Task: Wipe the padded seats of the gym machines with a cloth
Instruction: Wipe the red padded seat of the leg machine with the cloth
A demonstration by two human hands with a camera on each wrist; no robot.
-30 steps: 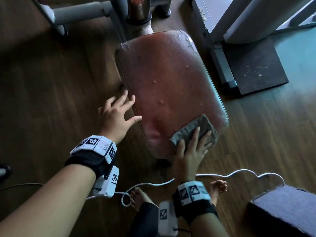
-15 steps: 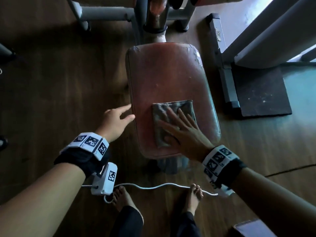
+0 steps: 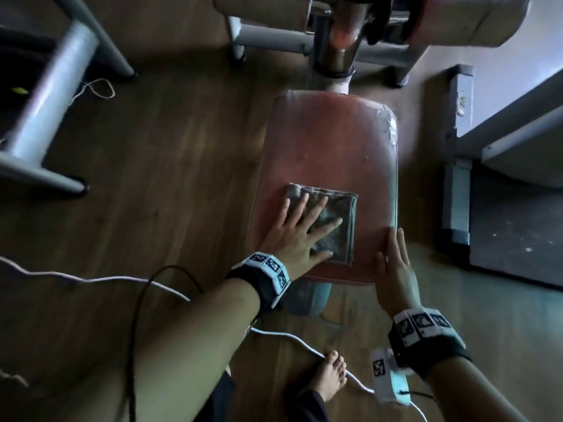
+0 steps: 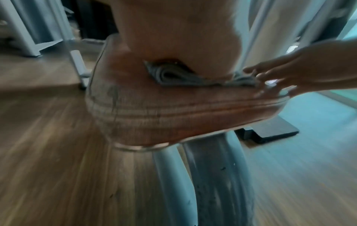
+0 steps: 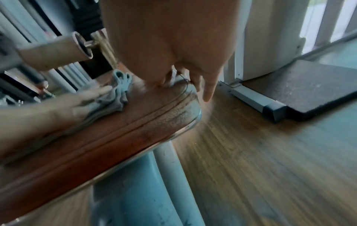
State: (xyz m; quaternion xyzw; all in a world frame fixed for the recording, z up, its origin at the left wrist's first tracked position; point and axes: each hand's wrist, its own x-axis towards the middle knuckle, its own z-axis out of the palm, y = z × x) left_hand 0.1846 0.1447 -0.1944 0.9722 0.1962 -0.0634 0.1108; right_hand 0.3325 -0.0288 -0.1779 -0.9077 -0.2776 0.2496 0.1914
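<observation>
A worn red-brown padded seat [image 3: 329,141] stands on a grey post in the middle of the head view. A folded grey cloth [image 3: 341,205] lies on its near half. My left hand [image 3: 301,226] presses flat on the cloth with fingers spread. My right hand [image 3: 393,263] rests with straight fingers on the seat's near right corner, beside the cloth. The left wrist view shows the cloth [image 4: 173,76] folded in layers on the seat [image 4: 173,110]. In the right wrist view, the cloth [image 5: 115,97] sits under my left hand [image 5: 58,110], and my right fingers [image 5: 208,85] hang over the seat edge.
Grey machine frame bars [image 3: 45,102] stand at the left, padded rollers [image 3: 472,16] at the top. A black mat [image 3: 515,233] and a white frame lie at the right. White [image 3: 91,280] and black cables cross the wooden floor near my bare foot [image 3: 330,376].
The cloth passed from my right hand to my left hand. My right hand moved to the seat's near right corner; my left hand left the seat's left edge.
</observation>
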